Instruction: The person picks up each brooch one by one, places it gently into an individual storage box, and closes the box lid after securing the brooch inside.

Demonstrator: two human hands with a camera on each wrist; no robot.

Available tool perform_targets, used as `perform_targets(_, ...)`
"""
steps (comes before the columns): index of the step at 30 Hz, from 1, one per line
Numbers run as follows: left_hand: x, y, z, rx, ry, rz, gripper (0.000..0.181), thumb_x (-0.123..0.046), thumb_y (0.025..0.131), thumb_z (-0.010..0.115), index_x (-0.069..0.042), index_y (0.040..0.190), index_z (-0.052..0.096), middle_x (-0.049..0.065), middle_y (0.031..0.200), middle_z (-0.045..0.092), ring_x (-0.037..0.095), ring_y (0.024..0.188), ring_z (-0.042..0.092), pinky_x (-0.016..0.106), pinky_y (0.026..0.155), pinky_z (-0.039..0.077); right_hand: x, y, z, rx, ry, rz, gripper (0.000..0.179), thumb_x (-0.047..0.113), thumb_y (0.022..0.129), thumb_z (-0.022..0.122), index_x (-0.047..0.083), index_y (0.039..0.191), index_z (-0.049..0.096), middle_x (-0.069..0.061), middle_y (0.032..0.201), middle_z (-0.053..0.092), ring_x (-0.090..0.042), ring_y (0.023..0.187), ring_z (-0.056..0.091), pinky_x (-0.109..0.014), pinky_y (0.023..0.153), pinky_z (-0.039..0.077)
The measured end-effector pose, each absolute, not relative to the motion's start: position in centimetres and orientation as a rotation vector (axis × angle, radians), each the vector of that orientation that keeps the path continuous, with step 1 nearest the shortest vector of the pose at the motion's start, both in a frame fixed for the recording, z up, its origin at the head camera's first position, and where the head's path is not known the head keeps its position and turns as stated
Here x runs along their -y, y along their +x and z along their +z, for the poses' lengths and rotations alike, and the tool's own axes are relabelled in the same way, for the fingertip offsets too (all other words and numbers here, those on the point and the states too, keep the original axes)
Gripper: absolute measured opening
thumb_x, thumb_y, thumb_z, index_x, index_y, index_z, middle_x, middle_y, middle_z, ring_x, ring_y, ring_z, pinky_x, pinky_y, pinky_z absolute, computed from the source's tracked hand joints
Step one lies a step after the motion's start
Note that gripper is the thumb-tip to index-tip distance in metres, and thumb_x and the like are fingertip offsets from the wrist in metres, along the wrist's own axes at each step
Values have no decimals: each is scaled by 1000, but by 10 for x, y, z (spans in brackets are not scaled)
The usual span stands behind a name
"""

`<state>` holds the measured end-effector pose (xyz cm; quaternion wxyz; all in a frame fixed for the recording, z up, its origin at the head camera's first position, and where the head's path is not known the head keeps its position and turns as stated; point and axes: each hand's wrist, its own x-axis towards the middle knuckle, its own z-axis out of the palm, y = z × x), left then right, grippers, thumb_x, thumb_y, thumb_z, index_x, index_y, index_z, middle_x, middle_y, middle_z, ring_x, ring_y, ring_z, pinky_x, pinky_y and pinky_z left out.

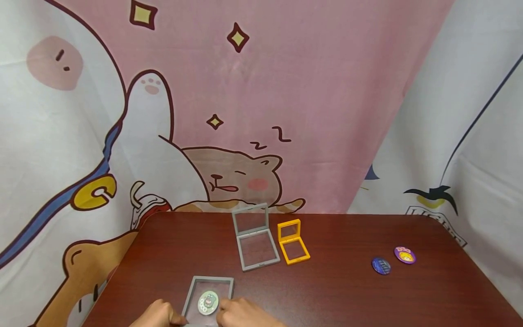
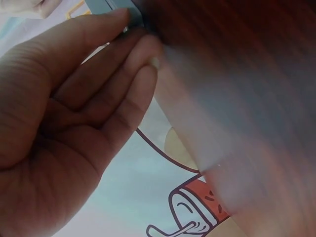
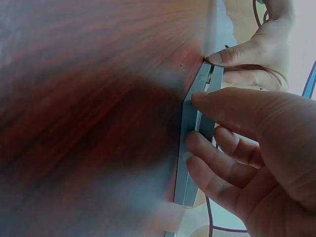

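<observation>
A grey square display frame with clear film lies at the table's near edge. A round pale green badge with a cartoon figure shows within it. At the frame's near left corner, my left hand pinches the edge with thumb and fingers. My right hand grips the near right part, its thumb and fingertips along the frame's side. Edge-on in the right wrist view, the two halves of the grey frame lie together with a thin seam between. Its near side is partly hidden in the head view.
Farther back stand an opened grey display frame and a smaller opened yellow one, lids raised. To the right lie a dark blue badge and a purple badge on the brown table. A printed cloth hangs behind.
</observation>
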<state>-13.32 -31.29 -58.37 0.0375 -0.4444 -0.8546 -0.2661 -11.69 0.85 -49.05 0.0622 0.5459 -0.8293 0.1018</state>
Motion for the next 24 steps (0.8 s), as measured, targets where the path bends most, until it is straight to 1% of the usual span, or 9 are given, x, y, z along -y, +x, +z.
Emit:
perform_targets(6,312,-134,-585,2611,-1342,-751,18,-24,74,90,-37,84,84,-31,72,66,-23,64,36,5,50,35,-8,-116,-491,2521,1650,308,25,34,94,72,22,74,64,14,80,48,9,65,38,-6,55,33)
perform_targets(9,311,-133,-585,2636,-1336,-776,18,-25,75,90,-39,85,83,-33,73,66,-23,63,37,5,49,35,-7,-115,-491,2533,1649,313,25,34,94,72,22,73,64,14,80,48,9,65,38,-6,55,33)
perform_targets(13,310,-132,-584,2716,-1337,-886,15,-25,79,88,-37,86,84,-33,75,66,-23,64,40,7,48,37,-7,-115,-491,2543,1644,319,27,33,94,72,21,71,63,14,78,46,8,62,36,-7,53,33)
perform_targets(20,307,-131,-582,2713,-1335,-827,15,-26,76,88,-39,82,83,-34,71,64,-23,62,35,6,47,34,-6,-114,-493,2538,1644,339,27,32,93,71,22,69,64,13,75,44,8,61,34,-7,52,32)
perform_targets(24,307,-132,-582,2712,-1329,-842,15,-27,76,89,-39,83,84,-34,72,65,-24,62,37,6,47,36,-6,-114,-493,2548,1643,359,28,32,93,71,22,69,63,14,75,42,8,61,33,-7,51,32)
